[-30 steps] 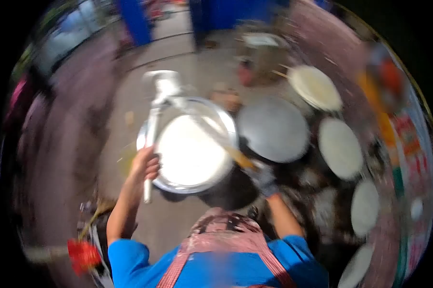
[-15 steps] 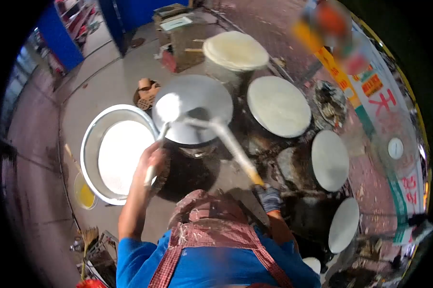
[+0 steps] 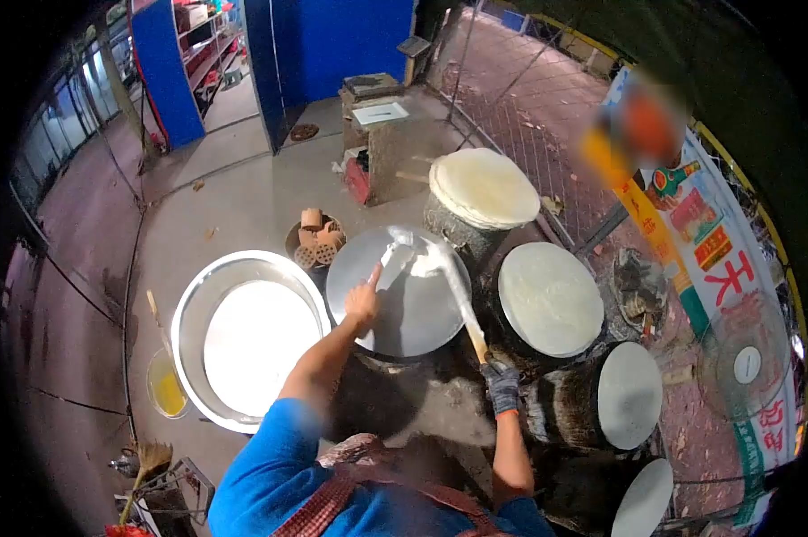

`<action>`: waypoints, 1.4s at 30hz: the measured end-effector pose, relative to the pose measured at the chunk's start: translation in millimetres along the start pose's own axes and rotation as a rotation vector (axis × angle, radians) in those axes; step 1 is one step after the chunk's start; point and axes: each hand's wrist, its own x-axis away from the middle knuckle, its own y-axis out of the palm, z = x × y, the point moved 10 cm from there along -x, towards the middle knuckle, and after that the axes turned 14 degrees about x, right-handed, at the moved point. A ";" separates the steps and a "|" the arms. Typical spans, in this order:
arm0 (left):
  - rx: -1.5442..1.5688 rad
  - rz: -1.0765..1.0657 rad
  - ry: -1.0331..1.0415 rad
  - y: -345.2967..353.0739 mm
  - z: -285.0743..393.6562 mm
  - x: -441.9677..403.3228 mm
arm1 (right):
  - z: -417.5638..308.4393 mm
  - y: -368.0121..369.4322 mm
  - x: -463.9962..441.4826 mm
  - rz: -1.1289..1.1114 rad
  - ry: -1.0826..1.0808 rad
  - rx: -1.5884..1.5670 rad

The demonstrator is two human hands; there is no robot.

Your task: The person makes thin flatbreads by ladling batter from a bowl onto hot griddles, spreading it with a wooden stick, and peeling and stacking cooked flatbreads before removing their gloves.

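My bare left hand (image 3: 361, 302) is closed around the handle of a short scraper (image 3: 390, 251) coated in white at its far end. It reaches over a round grey griddle (image 3: 355, 259). In my gloved right hand (image 3: 502, 383) is a long-handled wooden batter spreader (image 3: 460, 300); its white-coated head lies towards the griddle's far side, close to the scraper's tip. A patch of white batter (image 3: 425, 267) shows on the griddle near both tools. Left of the griddle stands a large metal basin (image 3: 186, 345) of white batter.
More round griddles carry pale flatbreads (image 3: 552, 298) on the right. A stack of flatbreads (image 3: 484, 186) stands behind. Honeycomb briquettes (image 3: 316, 237) lie beyond the basin, a small bowl of yellow liquid (image 3: 168, 394) left of it. A mesh fence and banner run along the right.
My left hand has moved from beside the basin to over the griddle, bringing the scraper close to the spreader's head. Both hands keep their tools. The camera view has shifted.
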 end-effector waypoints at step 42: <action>0.549 0.092 -0.175 -70.8 -141.1 199.7 | -58.1 163.4 -87.0 -0.247 -0.468 0.510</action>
